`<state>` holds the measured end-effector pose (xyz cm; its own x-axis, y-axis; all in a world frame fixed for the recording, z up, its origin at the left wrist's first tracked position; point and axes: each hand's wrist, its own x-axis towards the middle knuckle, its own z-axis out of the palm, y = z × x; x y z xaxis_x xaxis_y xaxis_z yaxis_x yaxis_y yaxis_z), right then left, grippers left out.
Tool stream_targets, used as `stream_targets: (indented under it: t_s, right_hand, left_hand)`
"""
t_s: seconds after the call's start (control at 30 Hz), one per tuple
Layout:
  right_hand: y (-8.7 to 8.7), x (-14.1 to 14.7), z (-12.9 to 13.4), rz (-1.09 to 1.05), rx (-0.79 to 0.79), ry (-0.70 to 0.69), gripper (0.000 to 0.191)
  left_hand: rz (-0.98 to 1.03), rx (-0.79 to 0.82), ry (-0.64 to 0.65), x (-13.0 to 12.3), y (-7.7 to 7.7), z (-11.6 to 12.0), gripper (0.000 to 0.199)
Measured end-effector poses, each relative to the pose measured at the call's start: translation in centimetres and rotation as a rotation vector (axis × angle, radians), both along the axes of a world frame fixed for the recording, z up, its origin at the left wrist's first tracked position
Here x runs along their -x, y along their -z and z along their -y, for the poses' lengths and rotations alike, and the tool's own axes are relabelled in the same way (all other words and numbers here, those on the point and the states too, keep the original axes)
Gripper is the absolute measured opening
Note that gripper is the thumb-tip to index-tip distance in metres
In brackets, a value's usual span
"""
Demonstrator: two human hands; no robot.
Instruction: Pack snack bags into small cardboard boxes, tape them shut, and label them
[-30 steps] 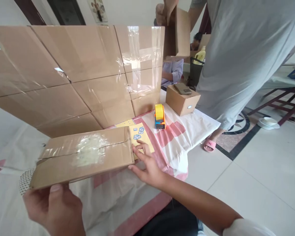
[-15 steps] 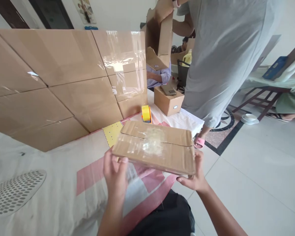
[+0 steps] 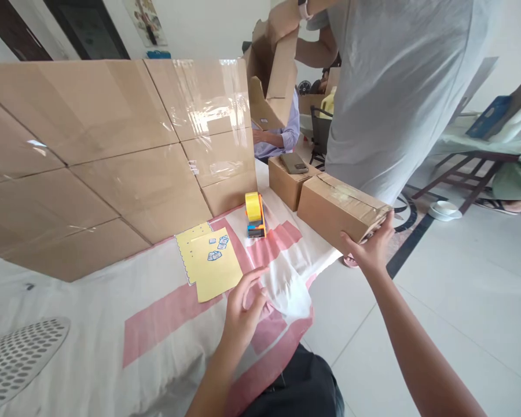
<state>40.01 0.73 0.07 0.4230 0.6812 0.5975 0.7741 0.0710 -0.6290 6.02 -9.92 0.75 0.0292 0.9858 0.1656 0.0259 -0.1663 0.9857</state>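
Note:
My right hand [image 3: 373, 243] grips the near right end of a taped cardboard box [image 3: 330, 211], thumb low on its end and fingers around the side. The box sits on the corner of the cloth-covered table, up against a smaller cardboard box [image 3: 284, 184] with a phone [image 3: 293, 163] lying on top. My left hand [image 3: 242, 307] is empty, fingers apart, over the cloth. Just beyond it lie yellow sheets [image 3: 220, 278] bearing small blue-edged labels [image 3: 215, 255]. A tape dispenser [image 3: 255, 215] with a yellow roll stands behind them.
Stacked, taped cartons [image 3: 125, 145] form a wall at the back left. A person in grey clothing [image 3: 386, 104] stands close on the right, holding an open carton [image 3: 271, 75]. A perforated white object [image 3: 26, 359] lies at lower left. Beyond are a wooden stool [image 3: 469, 168] and white bowl [image 3: 445, 209].
The box has moved from between both hands to the right, beside the smaller box. My left hand has let go of it. The yellow sheets and tape dispenser are now uncovered.

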Motion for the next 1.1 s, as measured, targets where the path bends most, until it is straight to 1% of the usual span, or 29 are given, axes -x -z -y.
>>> stream_targets:
  t_s: [0.03,0.1,0.23,0.37,0.53,0.67,0.77,0.83,0.87,0.93,1.0,1.1]
  right_hand:
    - [0.1,0.3,-0.8,0.005,0.023,0.015,0.135]
    - [0.0,0.9,-2.0,-0.005,0.064,0.025,0.134]
    - [-0.9,2.0,-3.1,-0.016,0.131,0.041,0.129]
    - [-1.4,2.4,-4.2,-0.051,0.135,-0.016,0.132]
    - [-1.2,2.9,-6.3,-0.027,0.133,-0.02,0.133]
    - [-1.1,4.1,-8.4,0.002,0.137,-0.103,0.132]
    - [-1.2,5.1,-9.6,0.041,0.235,-0.158,0.132]
    - [-1.3,5.7,-9.7,0.054,0.349,-0.152,0.13]
    - [-1.4,5.9,-9.5,0.061,0.402,-0.133,0.126]
    - [-1.2,6.1,-8.5,0.095,0.489,-0.085,0.111]
    - [-0.8,6.0,-7.0,0.147,0.556,-0.056,0.096]
    - [0.3,5.5,-4.6,0.192,0.624,-0.045,0.085]
  left_hand:
    - [-0.006,0.021,-0.008,0.3,0.4,0.2,0.033]
    - [-0.01,0.039,-0.044,0.8,1.0,0.4,0.033]
    - [0.008,0.055,-0.106,1.4,1.7,0.5,0.033]
    - [-0.009,0.074,-0.087,1.5,1.8,0.4,0.033]
    - [-0.028,0.084,-0.06,1.4,2.1,0.2,0.03]
    - [-0.025,0.08,-0.055,1.3,2.1,0.1,0.028]
    - [-0.024,0.064,-0.043,1.2,1.9,0.3,0.026]
    - [-0.033,0.017,-0.06,1.5,1.8,0.5,0.023]
    - [-0.042,-0.02,-0.076,1.7,1.6,0.7,0.021]
    - [-0.069,-0.113,-0.118,2.7,1.4,1.1,0.017]
    - [-0.11,-0.2,-0.171,4.4,1.0,1.7,0.014]
    - [-0.209,-0.269,-0.279,8.6,0.6,3.2,0.009]
